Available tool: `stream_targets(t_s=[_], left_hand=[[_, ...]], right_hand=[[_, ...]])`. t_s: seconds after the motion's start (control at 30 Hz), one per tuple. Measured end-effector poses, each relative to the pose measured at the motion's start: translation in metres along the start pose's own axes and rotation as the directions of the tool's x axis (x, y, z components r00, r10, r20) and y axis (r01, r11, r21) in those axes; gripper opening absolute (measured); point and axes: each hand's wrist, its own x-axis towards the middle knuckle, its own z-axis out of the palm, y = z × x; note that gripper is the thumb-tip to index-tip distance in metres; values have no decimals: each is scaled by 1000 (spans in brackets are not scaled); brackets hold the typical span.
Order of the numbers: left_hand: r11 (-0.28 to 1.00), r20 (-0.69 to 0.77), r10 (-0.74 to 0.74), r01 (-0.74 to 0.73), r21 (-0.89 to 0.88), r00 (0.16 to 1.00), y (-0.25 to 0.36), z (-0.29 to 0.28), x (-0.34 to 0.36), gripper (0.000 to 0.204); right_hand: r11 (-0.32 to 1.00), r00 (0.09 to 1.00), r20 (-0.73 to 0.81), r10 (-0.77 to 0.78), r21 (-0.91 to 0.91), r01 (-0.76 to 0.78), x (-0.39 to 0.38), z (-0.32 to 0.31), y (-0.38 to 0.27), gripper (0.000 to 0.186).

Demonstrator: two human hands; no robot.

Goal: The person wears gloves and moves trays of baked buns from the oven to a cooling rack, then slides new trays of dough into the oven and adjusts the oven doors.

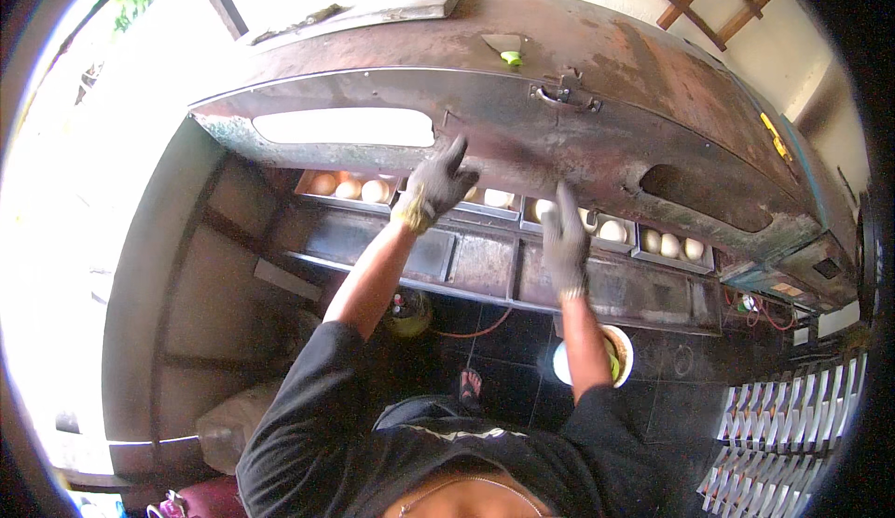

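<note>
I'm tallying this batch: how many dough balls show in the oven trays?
10 visible: three in the far-left tray, one by the left hand, two near the right hand, one just right of it, three in the far-right tray. Hands and the oven door may hide more.

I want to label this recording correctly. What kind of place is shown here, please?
Probably a small bakery or a bread stall. A large, rusty metal oven stands open; trays of pale dough rolls sit inside it; the gloved left hand and right hand reach toward them.

Both gloved hands, left (436, 186) and right (565, 243), raised, fingers extended
</note>
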Motion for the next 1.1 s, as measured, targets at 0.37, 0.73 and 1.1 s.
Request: stream_targets(t_s=[0.37, 0.73, 1.1], left_hand=[[672, 684, -716, 402, 622, 139, -358, -65, -685, 40], [810, 738, -586, 196, 553, 334, -429, -107, -664, 53], [354, 377, -704, 757, -549, 602, -492, -50, -146, 41]], right_hand=[[600, -161, 584, 796, -796, 81, -642, -65, 56, 32], [572, 65, 702, 709, -626, 529, -568, 110, 25, 27], [661, 821, 287, 493, -738, -139, -73, 340, 91, 57]])
